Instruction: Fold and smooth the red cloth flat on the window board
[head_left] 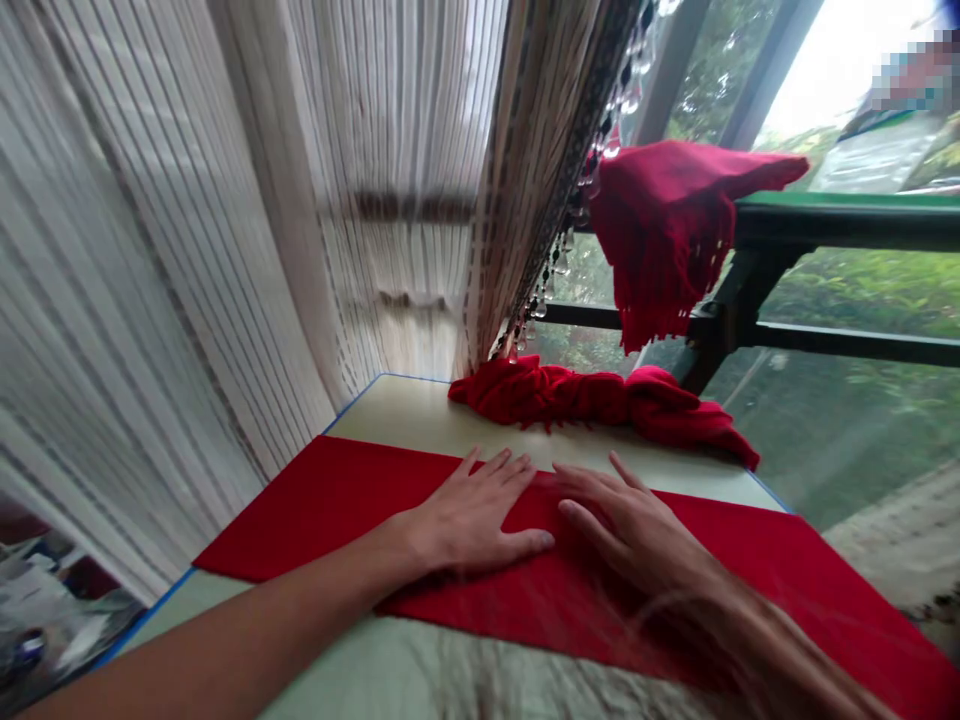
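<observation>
Before me, the left hand (471,520) spreads flat, the right hand (634,522) loosely open, over smooth red cloth strip (300,495); blue-edged pale tabletop (394,408) leaves room at twelve o'clock.

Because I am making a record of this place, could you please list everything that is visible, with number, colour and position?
Flat cloth: one, red, spread across the table
Bunched cloth: count unclear, red, along the table's far edge
Hanging cloth: one, red, fringed, draped over the rail
Table: one, pale with blue edging, under the flat cloth
Curtain: count unclear, whitish with dark stripes, left and centre
Bead trim: one, dark and clear, curtain's right edge
Rail: one, dark green, right
Greenery: uncounted, green, beyond the rail
Clutter: uncounted, mixed colours, lower left
Left hand: one, bare, on the flat cloth
Right hand: one, bare, at the flat cloth
</observation>
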